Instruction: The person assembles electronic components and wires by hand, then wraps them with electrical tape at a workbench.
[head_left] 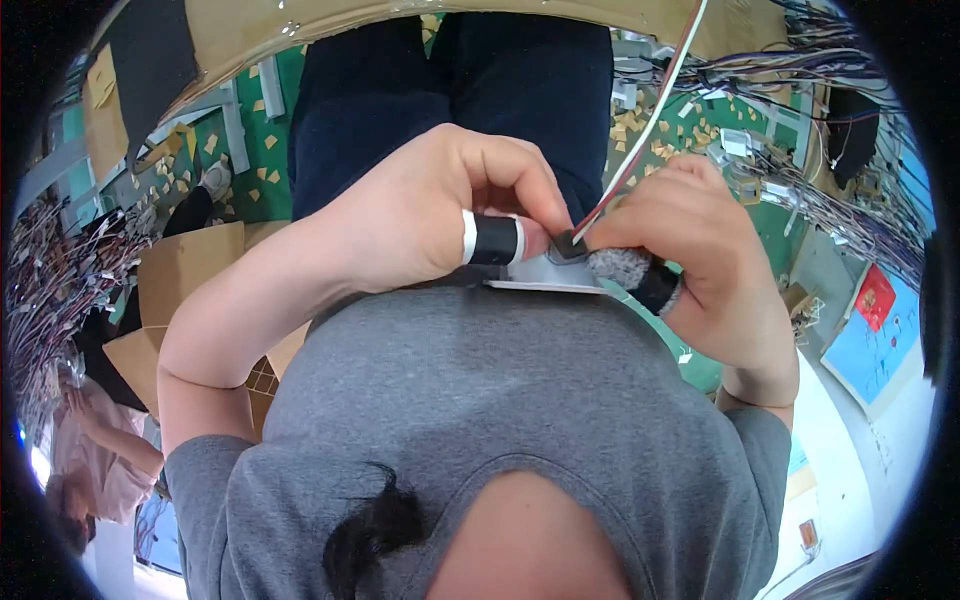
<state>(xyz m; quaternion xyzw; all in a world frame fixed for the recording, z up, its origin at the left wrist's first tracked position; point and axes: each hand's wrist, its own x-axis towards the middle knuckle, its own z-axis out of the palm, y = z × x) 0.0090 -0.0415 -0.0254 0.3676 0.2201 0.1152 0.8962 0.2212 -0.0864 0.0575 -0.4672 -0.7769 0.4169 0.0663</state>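
A small black block-shaped part [570, 247], perhaps a connector, sits in front of my chest between both hands. From it a white and a dark red wire [640, 135] run up past the upper edge. My left hand [490, 190] pinches the part from the left, its thumb wrapped in black and white tape. My right hand [690, 225] closes on it from the right, where the wires enter; that thumb wears a fuzzy grey cover with a black band. Just below lies a pale flat piece [548, 285]; I cannot tell what it is fixed to.
A cardboard-covered table edge [270, 45] crosses the top. Bundles of wires hang at the right [800, 65] and left [50, 270]. Cardboard boxes [190, 270] stand at left on a green floor strewn with scraps. At lower left another person [105, 440] sits beside wires.
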